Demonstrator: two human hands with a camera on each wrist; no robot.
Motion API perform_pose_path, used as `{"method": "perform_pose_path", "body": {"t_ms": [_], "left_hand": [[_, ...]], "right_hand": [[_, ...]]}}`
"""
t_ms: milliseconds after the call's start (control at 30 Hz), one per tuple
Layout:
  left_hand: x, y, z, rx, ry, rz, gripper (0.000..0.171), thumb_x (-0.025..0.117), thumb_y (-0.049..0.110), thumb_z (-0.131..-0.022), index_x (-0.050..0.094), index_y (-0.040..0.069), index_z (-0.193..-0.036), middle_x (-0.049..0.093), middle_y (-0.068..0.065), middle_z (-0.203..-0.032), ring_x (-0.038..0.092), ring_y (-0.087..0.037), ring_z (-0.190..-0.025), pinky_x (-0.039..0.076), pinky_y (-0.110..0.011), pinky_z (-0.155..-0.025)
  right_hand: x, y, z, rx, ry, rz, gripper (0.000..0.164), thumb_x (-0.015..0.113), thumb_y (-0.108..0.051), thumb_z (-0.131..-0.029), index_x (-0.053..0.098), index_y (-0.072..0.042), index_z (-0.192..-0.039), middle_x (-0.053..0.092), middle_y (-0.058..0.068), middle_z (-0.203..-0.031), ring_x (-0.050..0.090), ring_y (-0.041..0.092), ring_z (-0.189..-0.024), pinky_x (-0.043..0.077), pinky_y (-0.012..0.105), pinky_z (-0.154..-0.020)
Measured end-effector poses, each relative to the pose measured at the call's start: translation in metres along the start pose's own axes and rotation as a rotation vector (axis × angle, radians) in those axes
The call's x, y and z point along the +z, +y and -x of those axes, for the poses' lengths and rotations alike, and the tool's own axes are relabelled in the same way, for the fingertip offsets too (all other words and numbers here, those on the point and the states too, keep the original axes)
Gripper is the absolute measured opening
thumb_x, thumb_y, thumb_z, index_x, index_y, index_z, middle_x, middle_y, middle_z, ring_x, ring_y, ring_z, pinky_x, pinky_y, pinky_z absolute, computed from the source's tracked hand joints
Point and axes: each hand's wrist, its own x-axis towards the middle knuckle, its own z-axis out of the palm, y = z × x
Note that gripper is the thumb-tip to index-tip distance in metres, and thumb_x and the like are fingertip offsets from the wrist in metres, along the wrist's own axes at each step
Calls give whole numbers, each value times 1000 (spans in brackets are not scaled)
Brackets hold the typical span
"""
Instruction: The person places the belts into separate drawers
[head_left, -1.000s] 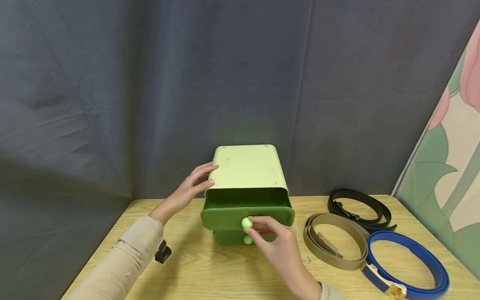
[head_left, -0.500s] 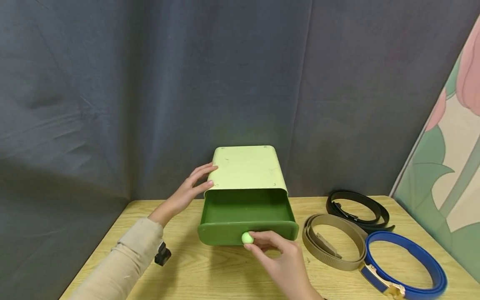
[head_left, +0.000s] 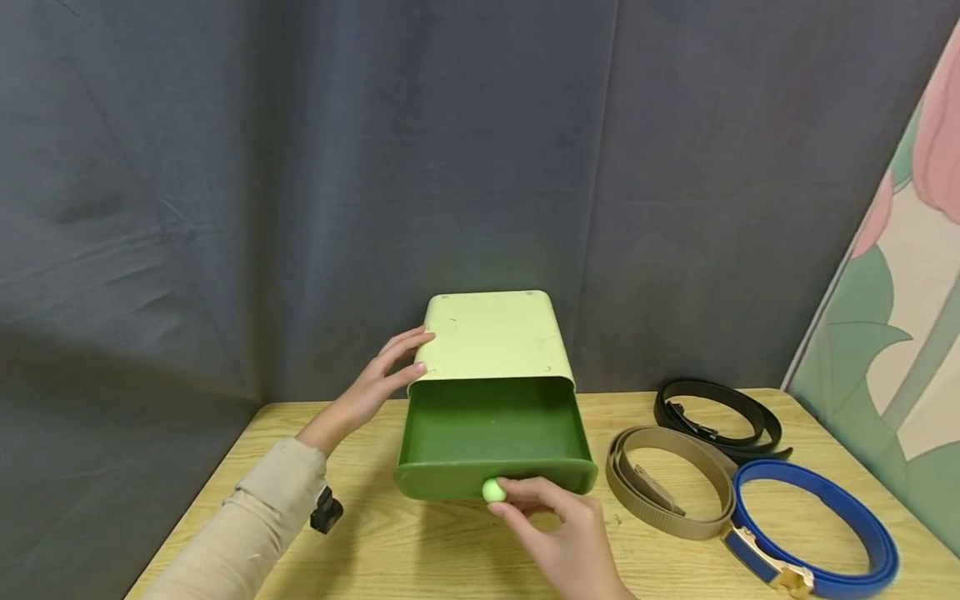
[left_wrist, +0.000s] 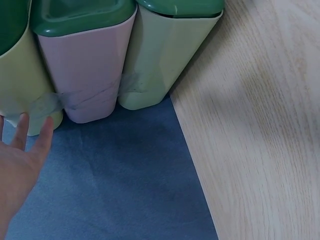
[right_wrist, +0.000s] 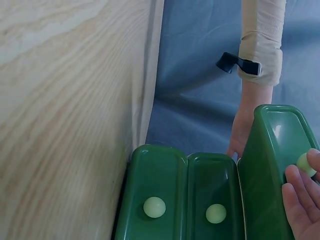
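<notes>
A small desktop drawer cabinet point(head_left: 495, 333) with a pale green top stands against the backdrop. Its green top drawer point(head_left: 435, 482) is pulled far out, and no items show inside. My right hand point(head_left: 573, 533) pinches that drawer's round light-green knob point(head_left: 492, 490) between thumb and fingers. On the cabinet's left side rests my left hand point(head_left: 367, 387), fingers spread along the top edge. In the left wrist view, the left hand point(left_wrist: 20, 167) touches the yellow-green tier beside a pink tier point(left_wrist: 85, 75). Two lower drawers point(right_wrist: 155, 175) are pushed in, seen in the right wrist view.
Right of the cabinet lie three coiled belts: a black belt point(head_left: 768, 425), a tan belt point(head_left: 626, 492) and a blue belt point(head_left: 877, 542) with a gold buckle. A dark grey curtain point(head_left: 450, 167) hangs behind the wooden table point(head_left: 375, 550). A tulip-patterned panel point(head_left: 885, 367) borders the right.
The top drawer has slid out toward me, drawn by the right hand on its knob, and now covers the lower knob in the head view. The left hand has stayed on the cabinet.
</notes>
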Motion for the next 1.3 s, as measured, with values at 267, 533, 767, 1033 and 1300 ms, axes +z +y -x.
{"method": "perform_pose_path", "body": {"t_ms": [267,533,767,1033,1300], "left_hand": [[1,-3,-1,-12,1,23,50,49,27,-105,39,19,-153,16,0,-163,17,-28,-148,18,-63,-112],[4,-3,-3,1,13,29,50,48,26,-105,39,17,-153,18,-2,-162,16,-29,-148,16,-64,-113],[4,-3,-1,6,24,28,49,48,25,-105,39,18,-153,18,-1,-162,14,-27,-149,16,-63,-113],[4,-4,0,19,33,24,50,47,23,-105,39,16,-153,19,-2,-162,11,-26,-150,14,-64,-113],[7,-4,0,11,34,29,50,44,25,-106,36,16,-154,16,-2,-163,8,-26,-150,12,-65,-113]], "right_hand": [[0,5,0,-46,-9,-38,35,81,14,-70,74,0,-101,75,10,-90,71,12,-72,55,19,-62],[-9,4,0,-68,-39,-34,34,80,10,-74,74,1,-105,75,11,-91,71,12,-73,55,19,-66],[-26,5,6,-66,-70,15,27,81,-1,-79,74,-3,-106,75,5,-88,68,11,-73,54,19,-68],[-61,0,13,31,-91,105,42,81,12,-70,76,-12,-104,74,-4,-92,68,8,-77,53,17,-69],[-94,8,18,38,-88,206,45,81,14,-68,76,-14,-102,74,-3,-92,67,7,-77,51,13,-72]]}}
